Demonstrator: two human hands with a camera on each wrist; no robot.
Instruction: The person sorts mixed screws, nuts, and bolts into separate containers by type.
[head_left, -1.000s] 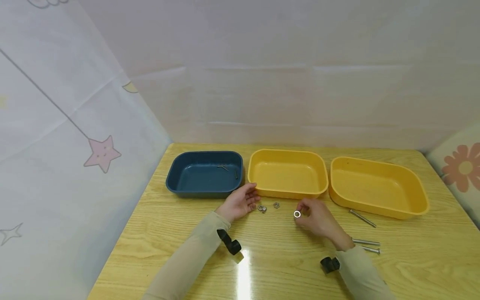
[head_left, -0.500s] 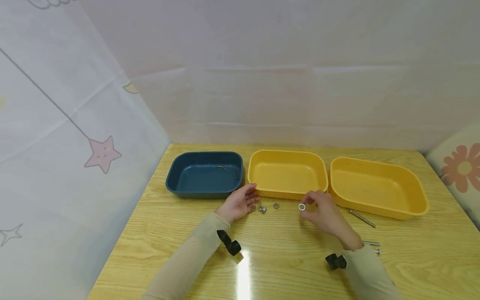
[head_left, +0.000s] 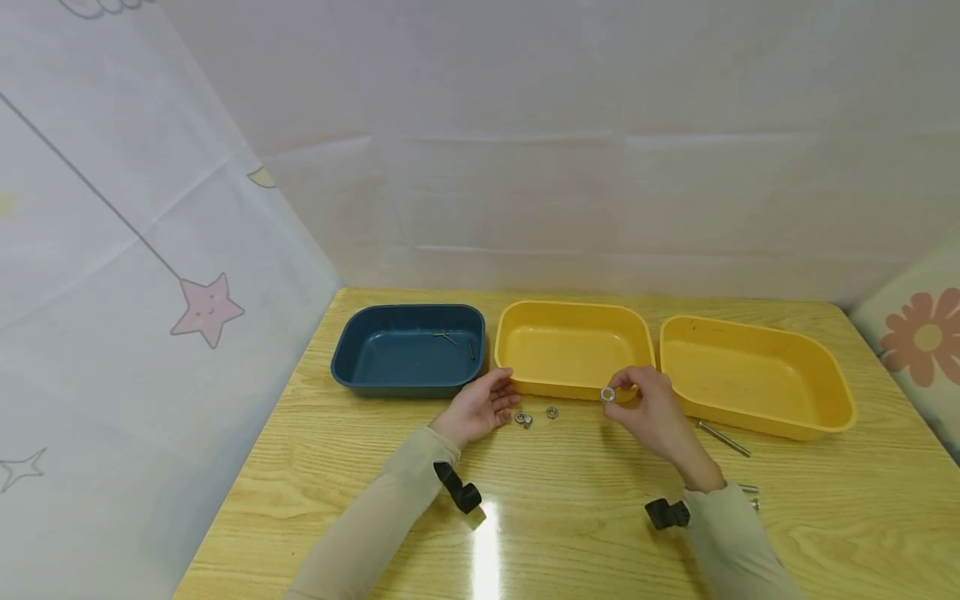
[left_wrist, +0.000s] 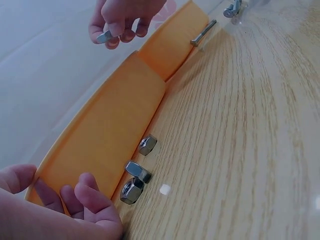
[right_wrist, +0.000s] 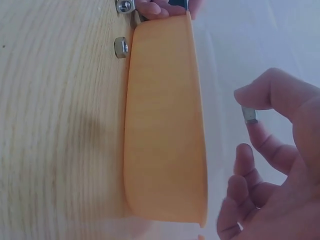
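Note:
My right hand (head_left: pixel 651 410) pinches a steel hex nut (head_left: pixel 607 394) between thumb and index finger. The nut is held up at the front rim of the middle yellow tray (head_left: pixel 573 390); the right wrist view shows the pinched nut (right_wrist: pixel 249 114) past the rim's height. At that tray's front left corner, my left hand (head_left: pixel 480 407) holds the rim, its thumb over the edge and its fingers along the outer wall. Just beside those fingers, two hex nuts (left_wrist: pixel 134 182) lie against each other on the table. Another hex nut (left_wrist: pixel 148 145) lies slightly apart, near the tray's foot.
To the left stands a dark blue tray (head_left: pixel 408 389) with several thin small screws or pins in it. A second yellow tray (head_left: pixel 757 417) is on the right. Long bolts, one of them a steel bolt (head_left: pixel 723 438), lie in front of it; my right sleeve partly covers others.
My right hand has lifted the hex nut and carried it forward from the tabletop to the middle tray's front rim. My left hand stays in place at the corner.

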